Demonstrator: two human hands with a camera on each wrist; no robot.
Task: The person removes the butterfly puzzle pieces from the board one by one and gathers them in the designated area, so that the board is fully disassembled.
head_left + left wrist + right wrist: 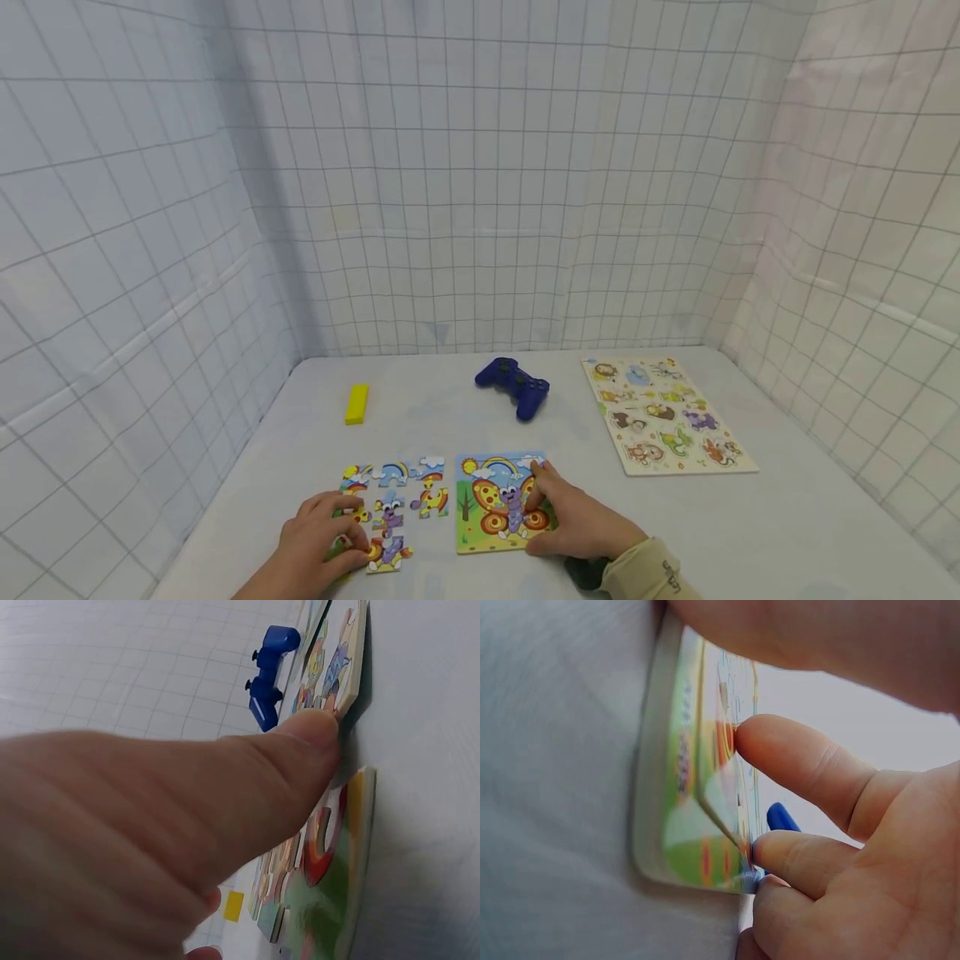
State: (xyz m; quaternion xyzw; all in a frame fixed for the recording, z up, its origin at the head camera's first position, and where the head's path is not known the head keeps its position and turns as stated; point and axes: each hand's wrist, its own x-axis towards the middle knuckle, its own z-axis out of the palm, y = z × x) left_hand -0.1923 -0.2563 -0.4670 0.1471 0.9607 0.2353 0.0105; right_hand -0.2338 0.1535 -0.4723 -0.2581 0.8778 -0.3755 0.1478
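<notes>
On the left, my left hand (318, 537) bends over several jigsaw pieces (387, 554) bearing parts of a butterfly picture, its fingertips resting at the left column. In the left wrist view, the thumb (262, 761) lies beside the edges of two pieces; the other fingertips are mostly hidden. Right of the pieces lies a square butterfly puzzle board (487, 508). My right hand (577, 517) rests over its right side, the thumb at the lower right corner. Fingers (802, 754) spread across the board's face in the right wrist view.
Behind the boards lies a dark blue game controller (516, 385). A yellow block (357, 404) is at the back left. An animal puzzle board (667, 417) lies at the right. Grid-patterned cloth walls (480, 192) enclose the white table (750, 533) at back and sides.
</notes>
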